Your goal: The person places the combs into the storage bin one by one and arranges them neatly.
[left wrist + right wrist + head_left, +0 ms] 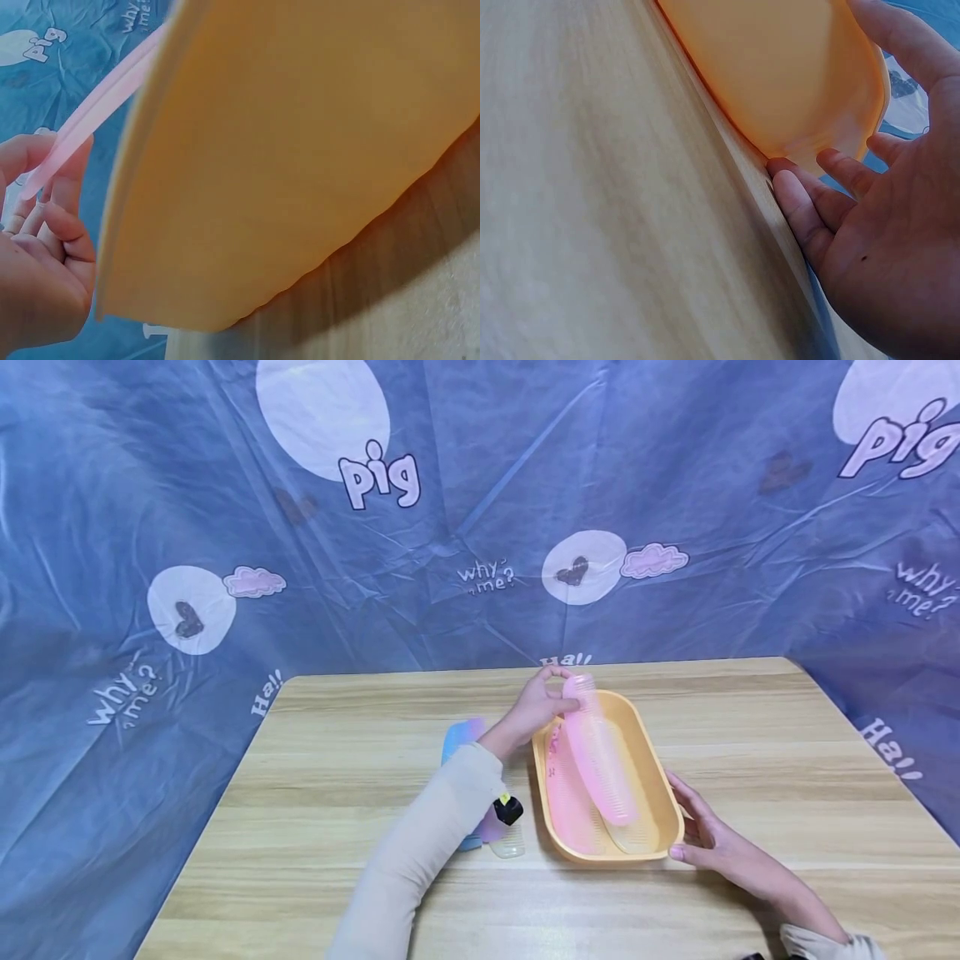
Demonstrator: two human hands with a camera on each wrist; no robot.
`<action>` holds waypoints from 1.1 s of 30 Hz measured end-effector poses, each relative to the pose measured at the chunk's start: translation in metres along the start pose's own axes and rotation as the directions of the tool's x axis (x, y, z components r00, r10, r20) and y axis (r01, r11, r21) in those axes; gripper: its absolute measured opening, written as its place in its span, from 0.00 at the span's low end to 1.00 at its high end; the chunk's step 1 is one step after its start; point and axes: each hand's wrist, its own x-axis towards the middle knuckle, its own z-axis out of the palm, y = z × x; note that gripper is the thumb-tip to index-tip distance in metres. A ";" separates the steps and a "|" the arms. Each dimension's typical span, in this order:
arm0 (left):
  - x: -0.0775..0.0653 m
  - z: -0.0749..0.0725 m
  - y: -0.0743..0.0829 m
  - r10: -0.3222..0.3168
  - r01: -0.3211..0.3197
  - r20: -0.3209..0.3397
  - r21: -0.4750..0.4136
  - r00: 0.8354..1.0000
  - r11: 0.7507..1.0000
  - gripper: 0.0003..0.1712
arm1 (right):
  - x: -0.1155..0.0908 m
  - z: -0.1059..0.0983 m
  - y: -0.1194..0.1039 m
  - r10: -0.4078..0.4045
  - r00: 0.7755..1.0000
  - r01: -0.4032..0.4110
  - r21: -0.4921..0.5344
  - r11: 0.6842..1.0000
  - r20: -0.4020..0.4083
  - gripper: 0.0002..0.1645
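Note:
My left hand [536, 706] pinches a pink comb [600, 760] by its far end, thumb on one side and fingers on the other. The comb slants over a yellow plastic basket [652, 752]. Inside the basket lie another pink comb [570, 802] and a pale see-through comb [633, 837], partly covered by the held one. In the left wrist view, the held comb [97, 109] passes behind the basket's wall [285, 165]. My right hand [708, 835] rests against the basket's near right corner, its fingers [847, 169] spread along the outer wall.
Left of the basket, blue-and-purple combs [459, 737] and a clear comb [508, 845] lie on the wooden table [337, 793], partly hidden by my left arm. A blue printed cloth [465, 468] hangs behind the table's far edge.

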 end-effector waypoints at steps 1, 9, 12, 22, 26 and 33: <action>0.000 0.001 -0.001 0.000 0.000 0.003 0.000 1.000 1.000 0.25 | 0.000 0.000 0.000 0.002 1.000 -0.002 0.001 1.000 0.000 0.52; 0.002 0.012 -0.005 0.014 -0.014 0.031 0.012 0.999 1.000 0.25 | -0.001 -0.001 -0.003 0.013 1.000 -0.013 0.007 1.000 -0.001 0.52; 0.002 0.014 -0.006 0.020 -0.021 0.036 0.030 0.999 0.999 0.25 | -0.002 -0.001 -0.003 0.016 1.000 -0.016 0.007 1.000 0.000 0.52; 0.001 0.021 -0.004 0.022 -0.025 0.033 0.089 0.999 0.996 0.26 | -0.002 -0.002 -0.002 0.050 0.999 -0.050 -0.006 0.999 -0.010 0.52; 0.001 0.021 -0.003 0.009 -0.014 0.049 0.110 0.999 0.994 0.27 | -0.002 -0.002 -0.001 0.042 0.999 -0.042 -0.011 0.999 -0.009 0.52; 0.001 0.016 0.000 -0.033 0.017 0.121 0.135 0.992 0.991 0.32 | -0.003 -0.002 -0.001 0.036 0.999 -0.036 -0.024 0.999 -0.013 0.52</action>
